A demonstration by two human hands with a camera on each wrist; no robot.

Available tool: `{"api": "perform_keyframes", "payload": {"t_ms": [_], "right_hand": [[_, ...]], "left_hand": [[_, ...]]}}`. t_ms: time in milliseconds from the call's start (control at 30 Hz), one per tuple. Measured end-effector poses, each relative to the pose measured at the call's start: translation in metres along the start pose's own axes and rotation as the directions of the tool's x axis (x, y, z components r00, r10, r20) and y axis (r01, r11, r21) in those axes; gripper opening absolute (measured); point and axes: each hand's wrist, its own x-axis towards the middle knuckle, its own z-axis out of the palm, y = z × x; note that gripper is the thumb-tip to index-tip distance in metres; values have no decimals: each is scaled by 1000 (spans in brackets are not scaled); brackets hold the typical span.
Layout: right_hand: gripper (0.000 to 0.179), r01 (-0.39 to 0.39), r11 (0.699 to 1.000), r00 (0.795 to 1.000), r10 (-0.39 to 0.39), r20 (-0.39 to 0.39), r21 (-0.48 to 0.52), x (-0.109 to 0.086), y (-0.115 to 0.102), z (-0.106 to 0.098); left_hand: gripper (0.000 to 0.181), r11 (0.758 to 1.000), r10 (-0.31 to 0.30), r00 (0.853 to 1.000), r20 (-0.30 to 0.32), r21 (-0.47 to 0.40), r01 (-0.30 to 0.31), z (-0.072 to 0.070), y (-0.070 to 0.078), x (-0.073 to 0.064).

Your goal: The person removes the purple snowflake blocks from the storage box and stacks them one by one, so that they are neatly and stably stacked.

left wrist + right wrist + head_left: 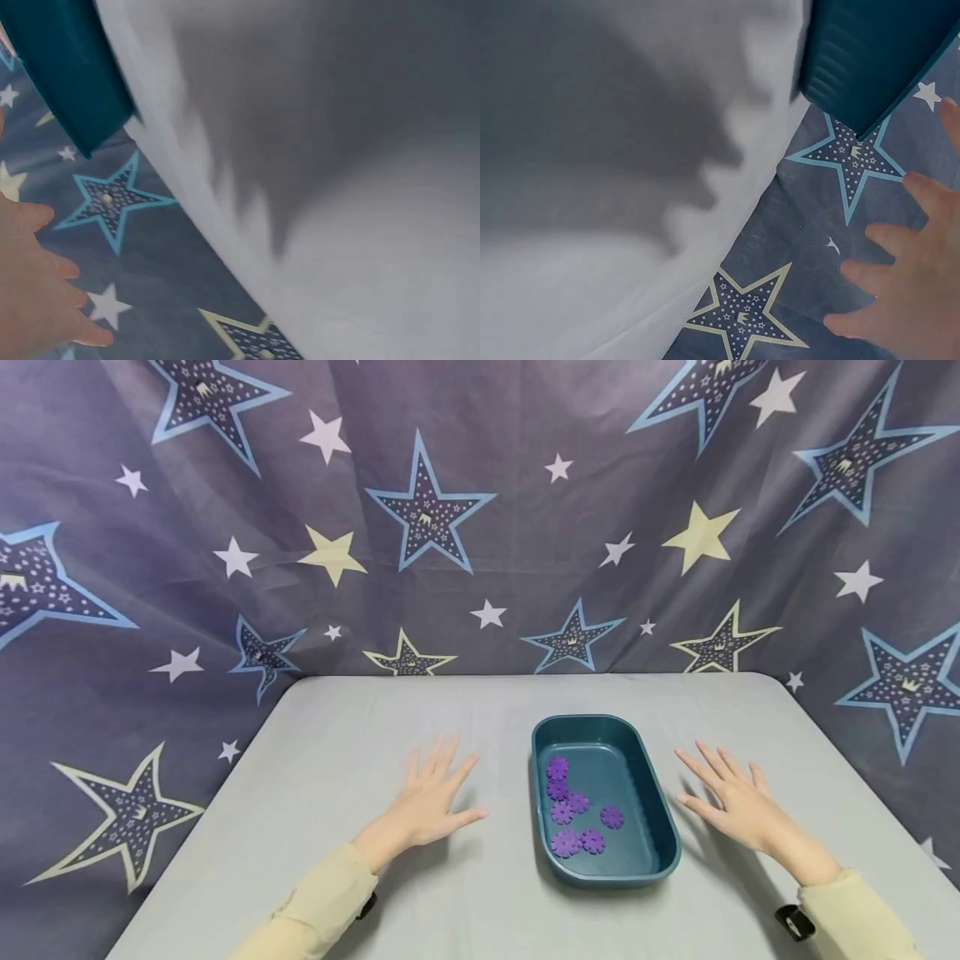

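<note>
A dark teal tray with rounded corners stands right of the middle of the table. Inside it lie several purple flower-shaped discs, most of them along its left side. To the left of the tray, my left hand is held over the table with its fingers spread and nothing in it. My right hand, also spread and holding nothing, hovers just right of the tray. In the left wrist view the left hand appears at the lower left, and the right wrist view has the right hand at the lower right.
The table has a pale grey cover. Behind it and along both sides hangs a dark cloth printed with stars. Both sleeves are cream, with a black wrist device under the right one.
</note>
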Motion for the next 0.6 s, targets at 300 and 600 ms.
{"api": "perform_keyframes", "payload": {"t_ms": [300,600], "right_hand": [[59,39,979,999,-39,-5,198,8,-1,1],[52,75,916,997,-80,-4,394,14,-2,4]], "left_hand": [[70,991,126,991,51,-53,-123,-14,27,28],[63,963,246,964,101,-140,-231,-20,52,52]]}}
